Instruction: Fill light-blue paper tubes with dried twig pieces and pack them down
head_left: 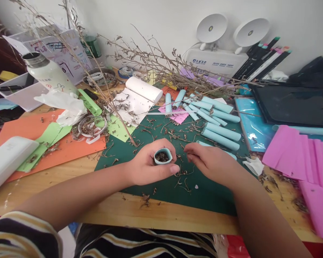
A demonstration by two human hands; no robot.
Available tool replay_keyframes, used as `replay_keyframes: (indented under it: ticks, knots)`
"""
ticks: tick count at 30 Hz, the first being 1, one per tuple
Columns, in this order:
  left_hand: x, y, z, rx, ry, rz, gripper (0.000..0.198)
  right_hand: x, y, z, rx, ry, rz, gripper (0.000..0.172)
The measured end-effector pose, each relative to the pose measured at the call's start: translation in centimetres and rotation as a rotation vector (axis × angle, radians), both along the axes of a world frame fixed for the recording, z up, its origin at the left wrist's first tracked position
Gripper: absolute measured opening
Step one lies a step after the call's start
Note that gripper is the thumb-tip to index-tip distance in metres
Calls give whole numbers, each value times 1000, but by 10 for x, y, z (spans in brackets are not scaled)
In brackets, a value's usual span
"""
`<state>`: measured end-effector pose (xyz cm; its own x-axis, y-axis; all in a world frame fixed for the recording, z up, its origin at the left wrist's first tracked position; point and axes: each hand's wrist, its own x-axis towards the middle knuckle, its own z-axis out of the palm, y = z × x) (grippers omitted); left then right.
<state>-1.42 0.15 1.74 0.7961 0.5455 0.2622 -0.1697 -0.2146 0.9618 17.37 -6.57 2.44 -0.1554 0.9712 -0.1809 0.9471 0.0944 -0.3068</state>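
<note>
My left hand [150, 163] is wrapped round a light blue paper tube [167, 161], held upright with its open end facing me. Dried leaves [161, 156] fill the inside of the tube. Just to the right, my right hand [208, 159] is low over the green mat [161, 197], fingers bent together in a pinch; whatever they hold, if anything, is too small to tell. Bits of dry leaf and stem [187, 184] lie scattered on the mat around both hands. Beyond my right hand lie several rolled light blue paper tubes [220, 136].
Dry branches [150, 57] spread across the back, before a white device with two round heads [211, 28]. A bottle [47, 71], tissue [70, 107], orange paper [78, 154] and a white case [10, 157] are at left. Pink crepe paper [293, 154] and a dark tablet-like slab [293, 107] lie right.
</note>
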Motion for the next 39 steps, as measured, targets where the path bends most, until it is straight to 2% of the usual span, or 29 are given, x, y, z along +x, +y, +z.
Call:
replay_keyframes:
  ticks: [4,9,15,19,24,31,35,37,39]
  knots:
    - [1,-2,-4,26,22,-33,13,0,-1,4,-143,-44,85,13]
    - [1,-4,-7,6,48,-51,15,-2,0,-1,-180,-2,209,10]
    - [8,-2,-13,25,78,-202,12,-4,-1,-7,-179,22,205,7]
    - [11,3,-15,-14,77,-261,11,-10,-2,-8,-155,-29,192,12]
    - [9,5,-15,-29,97,-297,12,-18,-3,-5,-132,-99,171,16]
    - [4,2,-19,-95,-26,-266,10,-20,-3,-7,-93,-165,211,16]
    - [5,0,-24,-317,-207,-187,16,-12,1,-9,48,-64,269,14]
    - [8,0,-26,-434,-300,-161,17,-9,1,-9,301,100,278,13]
    - [11,0,-26,-507,-327,-135,15,-8,0,-9,637,299,220,12]
